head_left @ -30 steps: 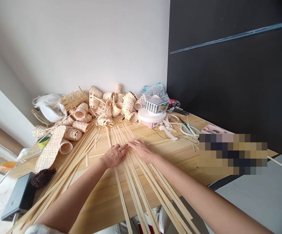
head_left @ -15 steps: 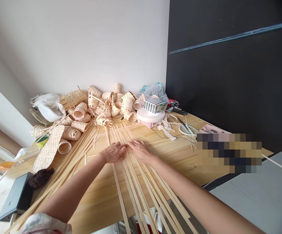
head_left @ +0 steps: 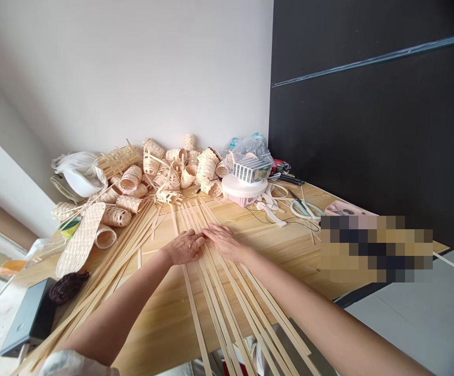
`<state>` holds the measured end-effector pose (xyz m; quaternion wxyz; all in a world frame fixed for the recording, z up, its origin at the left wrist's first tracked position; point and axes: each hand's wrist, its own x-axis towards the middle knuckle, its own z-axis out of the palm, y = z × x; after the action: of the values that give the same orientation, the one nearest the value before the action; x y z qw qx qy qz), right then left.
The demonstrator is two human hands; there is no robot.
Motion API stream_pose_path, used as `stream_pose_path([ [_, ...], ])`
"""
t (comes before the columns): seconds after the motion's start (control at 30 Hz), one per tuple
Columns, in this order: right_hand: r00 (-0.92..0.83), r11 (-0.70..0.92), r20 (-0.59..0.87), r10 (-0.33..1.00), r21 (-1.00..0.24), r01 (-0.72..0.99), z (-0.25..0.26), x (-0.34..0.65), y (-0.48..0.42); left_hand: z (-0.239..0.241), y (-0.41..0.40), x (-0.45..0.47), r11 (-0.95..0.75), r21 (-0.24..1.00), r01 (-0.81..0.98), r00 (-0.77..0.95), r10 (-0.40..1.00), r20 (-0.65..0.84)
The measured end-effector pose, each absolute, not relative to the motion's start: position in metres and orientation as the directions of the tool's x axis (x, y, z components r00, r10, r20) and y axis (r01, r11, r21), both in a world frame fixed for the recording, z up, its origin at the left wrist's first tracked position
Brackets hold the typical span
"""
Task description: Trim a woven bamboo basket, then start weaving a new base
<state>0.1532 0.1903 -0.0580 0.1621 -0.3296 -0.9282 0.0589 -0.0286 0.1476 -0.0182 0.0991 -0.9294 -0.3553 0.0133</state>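
Several long, thin bamboo strips (head_left: pixel 196 318) lie side by side on the wooden table, fanning out toward me and over its near edge. My left hand (head_left: pixel 185 247) rests on them, its fingers bent and closed around or against a strip, with the fingertips partly hidden. Beside it, my right hand (head_left: pixel 222 242) lies palm down across the strips, fingers stretched out and nearly touching the left fingers. Further left, a thick bundle of loose strips (head_left: pixel 111 256) runs beneath or beside my left forearm.
Small woven baskets (head_left: pixel 130 178) are heaped against the wall. A flat woven piece (head_left: pixel 81 240), dark cord (head_left: pixel 69 287) and grey box (head_left: pixel 28 316) lie left. To the right stand a white round turntable (head_left: pixel 244 186), scissors (head_left: pixel 305 206) and a pink tray (head_left: pixel 348 209). A blurred patch covers the right edge.
Both hands hold nearly the same place on the strips. The whole view has shifted slightly, with things appearing a little further right.
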Motion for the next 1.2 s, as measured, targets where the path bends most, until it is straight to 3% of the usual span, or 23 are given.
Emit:
stream_pose_path([
  [0.5, -0.719, 0.769, 0.271, 0.640, -0.233, 0.596, -0.060, 0.152, 0.189, -0.018, 0.142, -0.027, -0.719, -0.146, 0.679, 0.733, 0.675, 0.080],
  [0.77, -0.719, 0.776, 0.292, 0.630, -0.246, 0.581, -0.040, 0.153, 0.187, -0.025, 0.141, -0.029, -0.704, -0.182, 0.687, 0.726, 0.674, 0.136],
  [1.03, -0.738, 0.758, 0.226, 0.636, -0.363, 0.542, 0.007, 0.209, 0.108, -0.033, 0.146, -0.031, -0.730, -0.163, 0.664, 0.747, 0.639, 0.182],
  [1.2, -0.770, 0.750, 0.140, 0.623, -0.387, 0.537, 0.007, 0.258, 0.028, -0.036, 0.148, -0.034, -0.744, -0.132, 0.655, 0.752, 0.624, 0.213],
])
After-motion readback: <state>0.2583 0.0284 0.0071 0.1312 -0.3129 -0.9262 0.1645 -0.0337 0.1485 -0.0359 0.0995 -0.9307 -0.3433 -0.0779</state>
